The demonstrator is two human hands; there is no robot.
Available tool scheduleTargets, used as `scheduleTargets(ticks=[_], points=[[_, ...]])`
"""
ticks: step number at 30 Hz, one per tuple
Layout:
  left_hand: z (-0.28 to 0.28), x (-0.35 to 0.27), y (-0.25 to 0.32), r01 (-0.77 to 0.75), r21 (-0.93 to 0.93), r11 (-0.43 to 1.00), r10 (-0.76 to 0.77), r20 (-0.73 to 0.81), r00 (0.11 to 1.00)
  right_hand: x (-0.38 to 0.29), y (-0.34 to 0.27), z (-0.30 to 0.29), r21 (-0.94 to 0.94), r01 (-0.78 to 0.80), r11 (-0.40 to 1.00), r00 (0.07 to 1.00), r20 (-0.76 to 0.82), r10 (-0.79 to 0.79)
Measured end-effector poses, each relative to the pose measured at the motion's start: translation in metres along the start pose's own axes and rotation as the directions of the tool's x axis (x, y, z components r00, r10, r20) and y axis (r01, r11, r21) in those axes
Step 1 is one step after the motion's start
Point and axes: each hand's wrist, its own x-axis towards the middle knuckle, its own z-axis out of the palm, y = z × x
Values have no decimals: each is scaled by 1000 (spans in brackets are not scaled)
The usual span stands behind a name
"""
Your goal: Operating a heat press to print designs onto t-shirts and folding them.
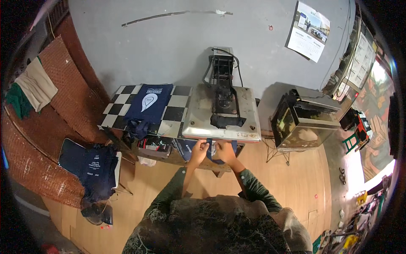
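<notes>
A heat press with a metal upper plate and a black lever frame stands before me. Navy fabric with a handle strap hangs at its front edge, partly under the plate. My left hand pinches this fabric's strap just below the plate's edge. Beside it my right hand is at the strap's other side with curled fingers; its exact grip is hard to see. Left of the press, a navy tote bag with a white print lies on the checkered tabletop, its handles bunched at the front.
Navy bags are piled on a chair at the left. Packages sit below the tabletop. A glass tank on a wire stand is at the right. A grey wall rises behind the press.
</notes>
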Motion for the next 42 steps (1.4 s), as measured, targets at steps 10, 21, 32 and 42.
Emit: scheduleTargets(ticks=[10, 21, 32, 42], points=[[-13, -14, 51, 313, -55, 948, -299, 174, 938, 18, 21, 49, 732, -578, 360, 756, 314, 575], [-56, -1, 26, -135, 389, 911, -39, 408, 912, 11, 0, 50, 711, -529, 463, 824, 299, 481], [-39, -18, 128, -377, 396, 838, 223, 381, 897, -5, -26, 20, 438, -519, 734, 852, 339, 399], [-23, -36, 137, -582, 481, 655, 291, 550, 783, -36, -30, -12, 65, -237, 969, 902, 385, 195]])
